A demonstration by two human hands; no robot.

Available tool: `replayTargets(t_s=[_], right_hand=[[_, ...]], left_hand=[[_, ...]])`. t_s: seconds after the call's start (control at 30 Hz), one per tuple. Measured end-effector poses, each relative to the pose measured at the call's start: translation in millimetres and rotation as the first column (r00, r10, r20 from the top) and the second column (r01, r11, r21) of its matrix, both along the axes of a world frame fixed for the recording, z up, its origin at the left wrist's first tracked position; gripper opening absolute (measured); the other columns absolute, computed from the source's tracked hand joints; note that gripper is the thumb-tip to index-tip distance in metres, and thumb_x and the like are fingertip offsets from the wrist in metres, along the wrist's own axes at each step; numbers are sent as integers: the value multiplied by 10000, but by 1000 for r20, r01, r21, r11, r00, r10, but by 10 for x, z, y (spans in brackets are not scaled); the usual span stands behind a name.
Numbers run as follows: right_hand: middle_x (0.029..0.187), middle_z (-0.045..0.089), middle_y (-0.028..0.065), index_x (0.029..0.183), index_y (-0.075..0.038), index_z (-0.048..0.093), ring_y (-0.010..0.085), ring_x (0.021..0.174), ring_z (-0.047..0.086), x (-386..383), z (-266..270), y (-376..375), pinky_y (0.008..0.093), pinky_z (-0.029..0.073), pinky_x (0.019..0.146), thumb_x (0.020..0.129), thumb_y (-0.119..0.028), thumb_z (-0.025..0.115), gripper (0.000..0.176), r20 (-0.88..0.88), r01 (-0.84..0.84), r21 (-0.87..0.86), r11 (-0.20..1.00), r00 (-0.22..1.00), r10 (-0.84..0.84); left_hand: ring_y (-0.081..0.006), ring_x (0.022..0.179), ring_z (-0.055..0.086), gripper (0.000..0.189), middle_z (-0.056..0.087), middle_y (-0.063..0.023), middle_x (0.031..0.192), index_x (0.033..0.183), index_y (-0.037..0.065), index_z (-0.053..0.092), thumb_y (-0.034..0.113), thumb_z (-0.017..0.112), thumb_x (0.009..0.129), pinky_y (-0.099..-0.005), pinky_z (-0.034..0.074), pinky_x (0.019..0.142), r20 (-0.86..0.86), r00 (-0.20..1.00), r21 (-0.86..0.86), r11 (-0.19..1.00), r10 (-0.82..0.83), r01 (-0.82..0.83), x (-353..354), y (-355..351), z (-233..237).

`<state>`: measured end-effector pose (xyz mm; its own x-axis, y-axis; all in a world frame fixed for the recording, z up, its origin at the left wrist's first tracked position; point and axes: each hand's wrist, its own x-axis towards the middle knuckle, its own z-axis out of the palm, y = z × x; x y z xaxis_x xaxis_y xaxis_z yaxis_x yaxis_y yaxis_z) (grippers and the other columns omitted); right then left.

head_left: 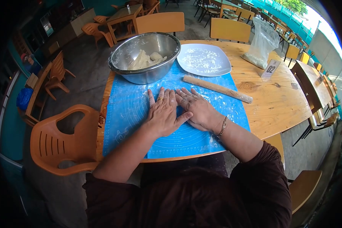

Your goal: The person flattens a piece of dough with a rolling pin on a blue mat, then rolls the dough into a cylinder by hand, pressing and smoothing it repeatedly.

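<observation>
Mat (129, 110) under left hand (163, 114), right hand (199, 110), both flat, empty; rolling pin (217, 89) axis left-right.

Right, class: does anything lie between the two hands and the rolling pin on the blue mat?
Nothing visible does. The left hand and right hand rest flat on the mat; only a bare floured strip of it separates them from the rolling pin.

The person wears a dark brown top (201, 197) with loose sleeves ending near the elbows. A gold ring (160, 99) bands one finger of the left grip (163, 114). A thin beaded bracelet (222, 127) circles the wrist at five o'clock of the right grip (199, 110), whose fingers carry a white floury dusting.
</observation>
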<state>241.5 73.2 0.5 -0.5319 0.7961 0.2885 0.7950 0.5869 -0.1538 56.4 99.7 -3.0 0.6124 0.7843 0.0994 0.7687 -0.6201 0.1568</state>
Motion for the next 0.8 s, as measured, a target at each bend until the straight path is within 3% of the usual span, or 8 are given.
replayTargets(t_s=[0.1, 0.17, 0.23, 0.3, 0.37, 0.47, 0.73, 0.8], right_hand=[[1482, 479, 259, 1446, 49, 458, 391, 1437, 393, 125, 35, 136, 494, 267, 1221, 903, -133, 524, 576, -141, 15, -57, 998, 990, -23], [1423, 531, 272, 1401, 39, 519, 405, 1402, 435, 279, 89, 163, 497, 299, 1205, 880, -69, 528, 532, -422, 78, -19, 997, 903, -79], [1406, 543, 277, 1389, 33, 534, 404, 1390, 449, 312, 281, 49, 500, 310, 1199, 874, -51, 530, 522, -438, 115, -99, 988, 887, -147], [1388, 555, 282, 1377, 27, 549, 403, 1378, 464, 310, 298, -22, 502, 322, 1192, 867, -33, 531, 514, -449, 150, -181, 972, 867, -217], [1408, 545, 274, 1381, 37, 538, 392, 1388, 461, 217, 141, -98, 500, 310, 1197, 886, -70, 529, 506, -191, 134, -74, 988, 971, -146], [1423, 542, 258, 1380, 49, 530, 385, 1396, 457, 89, -45, -166, 507, 294, 1203, 910, -115, 520, 497, -52, 151, 97, 984, 988, -147], [1388, 574, 249, 1351, 59, 547, 389, 1354, 502, 105, 68, -43, 523, 309, 1189, 924, -196, 524, 498, -32, 130, 61, 990, 991, -128], [1424, 551, 229, 1387, 24, 527, 380, 1358, 495, 106, 203, -181, 545, 289, 1195, 941, -190, 522, 495, 26, 162, -106, 981, 987, -160]], left_hand=[[-457, 1515, 169, 1134, 295, -343, 1562, 1492, -167, 274, 813, 210, 923, -679, -51, 1180, 84, 996, 92, 996, -4, -3, -27, 25, -65], [-460, 1509, 188, 1102, 310, -351, 1550, 1479, -171, 299, 789, 229, 941, -675, -32, 1186, 167, 986, 170, 985, -25, -4, -26, -17, -48], [-484, 1478, 252, 954, 361, -350, 1518, 1456, -174, 329, 660, 358, 993, -651, 60, 1201, 167, 978, 339, 939, -122, 59, 18, -95, 40], [-486, 1473, 262, 937, 369, -353, 1511, 1450, -177, 336, 637, 395, 991, -633, 81, 1209, 138, 972, 333, 933, -188, 133, 87, -162, 16], [-484, 1473, 265, 942, 362, -352, 1515, 1451, -182, 323, 596, 518, 958, -594, 119, 1226, 61, 974, 290, 937, -220, 194, 119, -202, 7], [-477, 1477, 262, 977, 341, -356, 1525, 1464, -176, 300, 593, 574, 927, -578, 129, 1231, 25, 986, 221, 962, -167, 157, 110, -174, -71], [-467, 1481, 263, 973, 330, -366, 1526, 1473, -166, 294, 554, 625, 909, -545, 154, 1238, 29, 984, 117, 978, -178, 174, 90, -91, 14], [-466, 1480, 267, 970, 326, -365, 1531, 1471, -168, 297, 551, 626, 909, -541, 162, 1237, 36, 984, 84, 982, -174, 170, 85, -175, 28]])
